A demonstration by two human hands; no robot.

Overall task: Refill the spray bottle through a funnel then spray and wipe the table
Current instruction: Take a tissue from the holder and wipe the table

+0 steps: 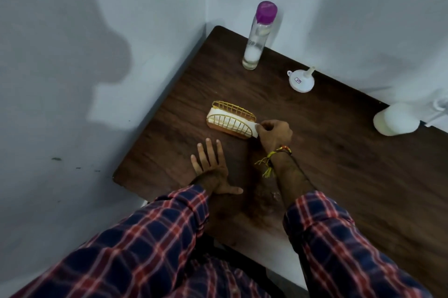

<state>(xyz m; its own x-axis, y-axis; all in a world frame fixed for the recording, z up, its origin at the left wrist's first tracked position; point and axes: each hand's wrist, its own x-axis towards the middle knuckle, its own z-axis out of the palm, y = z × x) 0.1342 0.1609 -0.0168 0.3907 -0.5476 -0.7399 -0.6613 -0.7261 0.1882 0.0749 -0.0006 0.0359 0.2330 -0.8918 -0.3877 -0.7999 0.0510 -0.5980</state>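
Note:
A gold wire napkin holder (231, 119) with white napkins (225, 123) stands in the middle of the dark wooden table (339, 164). My right hand (275, 136) pinches the end of a napkin at the holder's right side. My left hand (213, 168) lies flat on the table just in front of the holder, fingers spread. A white spray bottle (395, 119) sits at the far right, its trigger head partly cut off by the frame edge. A white funnel (301, 80) rests upside down near the wall. A tall clear bottle (258, 35) with a purple cap stands at the back corner.
The table fits into a corner of pale walls at the back and left. Its left corner (116, 176) and front edge lie close to my body. A wet patch (274, 194) shines on the wood between my forearms.

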